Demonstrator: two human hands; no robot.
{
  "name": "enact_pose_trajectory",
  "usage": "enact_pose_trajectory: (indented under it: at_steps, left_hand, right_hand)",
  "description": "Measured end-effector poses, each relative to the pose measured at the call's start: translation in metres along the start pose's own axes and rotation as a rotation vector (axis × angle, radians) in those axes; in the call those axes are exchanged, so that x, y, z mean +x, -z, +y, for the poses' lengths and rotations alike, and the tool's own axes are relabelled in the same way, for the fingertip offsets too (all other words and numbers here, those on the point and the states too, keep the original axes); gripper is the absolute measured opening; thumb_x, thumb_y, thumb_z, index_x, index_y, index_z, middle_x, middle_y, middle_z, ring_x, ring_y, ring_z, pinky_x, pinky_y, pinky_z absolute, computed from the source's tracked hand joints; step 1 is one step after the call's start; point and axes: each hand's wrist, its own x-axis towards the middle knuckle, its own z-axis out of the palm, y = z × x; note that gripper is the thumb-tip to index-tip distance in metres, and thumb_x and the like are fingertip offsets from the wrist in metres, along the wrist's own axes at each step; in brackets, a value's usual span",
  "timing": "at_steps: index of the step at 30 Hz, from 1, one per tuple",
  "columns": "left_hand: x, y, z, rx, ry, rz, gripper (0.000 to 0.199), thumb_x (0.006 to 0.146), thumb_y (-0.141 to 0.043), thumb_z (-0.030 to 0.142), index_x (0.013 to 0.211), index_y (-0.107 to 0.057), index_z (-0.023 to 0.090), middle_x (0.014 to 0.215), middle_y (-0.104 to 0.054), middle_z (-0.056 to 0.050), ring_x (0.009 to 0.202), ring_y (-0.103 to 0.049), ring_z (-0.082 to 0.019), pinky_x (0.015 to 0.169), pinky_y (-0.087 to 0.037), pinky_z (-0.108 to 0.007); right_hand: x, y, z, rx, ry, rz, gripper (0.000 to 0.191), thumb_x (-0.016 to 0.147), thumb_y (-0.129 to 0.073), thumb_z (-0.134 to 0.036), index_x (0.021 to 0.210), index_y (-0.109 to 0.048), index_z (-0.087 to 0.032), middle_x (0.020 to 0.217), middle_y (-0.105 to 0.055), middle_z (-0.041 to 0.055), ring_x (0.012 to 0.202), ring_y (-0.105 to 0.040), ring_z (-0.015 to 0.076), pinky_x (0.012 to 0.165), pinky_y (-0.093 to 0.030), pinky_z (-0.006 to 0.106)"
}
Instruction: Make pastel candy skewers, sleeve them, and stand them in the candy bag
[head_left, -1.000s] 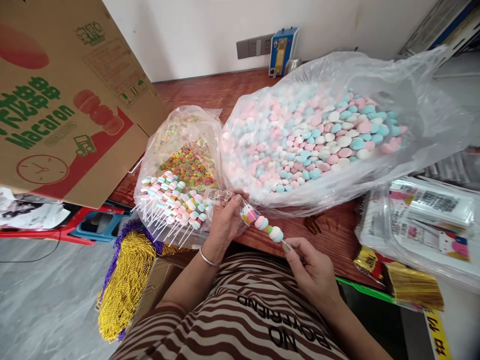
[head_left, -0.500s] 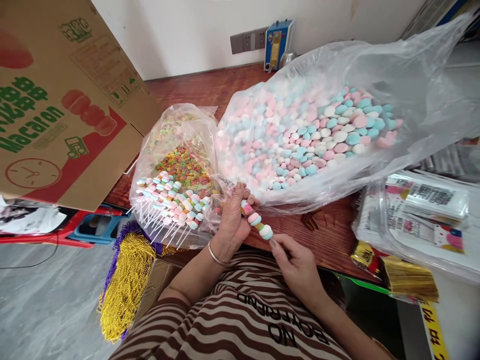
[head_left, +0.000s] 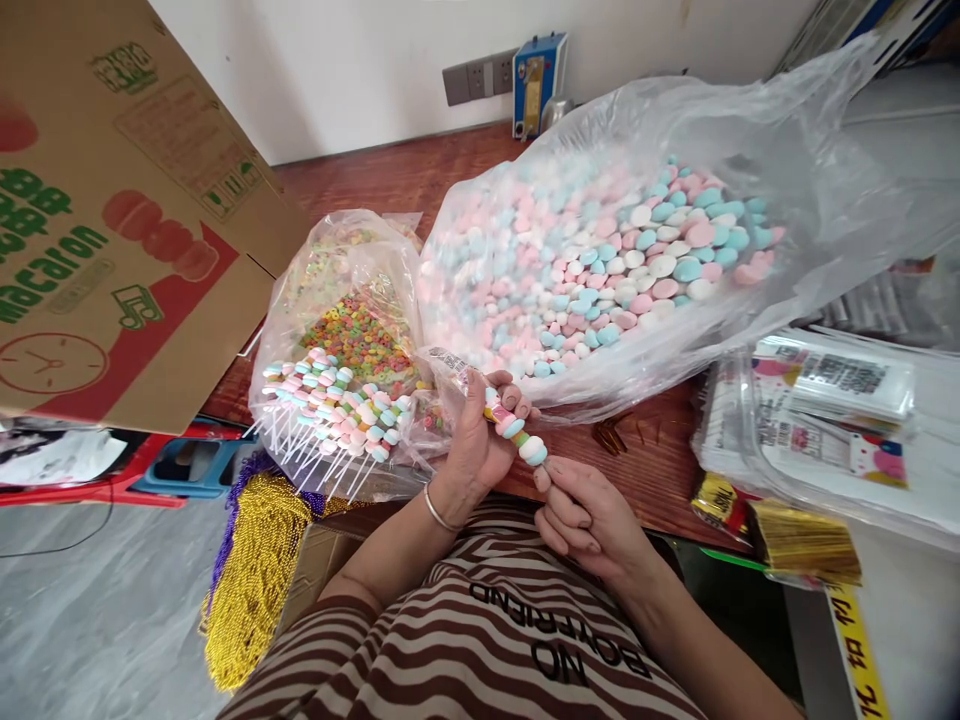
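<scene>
My left hand (head_left: 480,445) is wrapped round a small clear printed packet (head_left: 448,368), with part of a marshmallow skewer (head_left: 517,432) inside it. Pink, white and blue marshmallows alternate with small coloured rings along the skewer, whose lower end sticks out toward me. At that end, my right hand (head_left: 592,520) pinches the stick just below the last marshmallow; the stick itself is mostly hidden by the fingers. Finished-looking skewers (head_left: 337,405) with white sticks lie in a pile at the left, on a clear bag of coloured ring cereal (head_left: 360,335).
A large clear bag of marshmallows (head_left: 637,270) spreads across the wooden table (head_left: 465,160). A cardboard box (head_left: 172,330) stands at left. Stacked clear packets (head_left: 847,385) and gold twist ties (head_left: 806,540) lie at right. Gold bead strings (head_left: 255,580) hang below the table edge.
The fingers of my right hand have shifted their pinch and curled more at the stick's end. My left hand's fingers have opened slightly around the packet. The whole view has turned a little.
</scene>
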Motion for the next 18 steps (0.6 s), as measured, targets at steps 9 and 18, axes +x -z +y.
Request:
enact_pose_trajectory:
  at_steps: [9,18]
  left_hand:
    - [0.001,-0.008,-0.003,0.035,0.093,0.035,0.037,0.093,-0.065,0.051,0.078,-0.060,0.017,0.066,-0.051,0.003,0.063,-0.055,-0.012,0.070,-0.051,-0.028]
    - [0.004,-0.034,-0.001,0.191,0.076,0.098,0.038,0.086,-0.075,0.048,0.073,-0.058,0.017,0.067,-0.058,0.002,0.064,-0.060,-0.012,0.072,-0.053,-0.028]
  right_hand:
    - [0.005,0.001,0.000,-0.080,0.094,0.191,0.036,0.089,-0.068,-0.053,0.082,-0.064,-0.018,0.050,-0.028,-0.0132,0.039,-0.018,0.0044,0.040,-0.030,0.020]
    - [0.001,0.007,-0.016,-1.237,0.865,0.413,0.013,0.091,-0.065,-0.025,0.080,-0.066,-0.019,0.057,-0.049,-0.0021,0.054,-0.039,0.0129,0.056,-0.030,0.030]
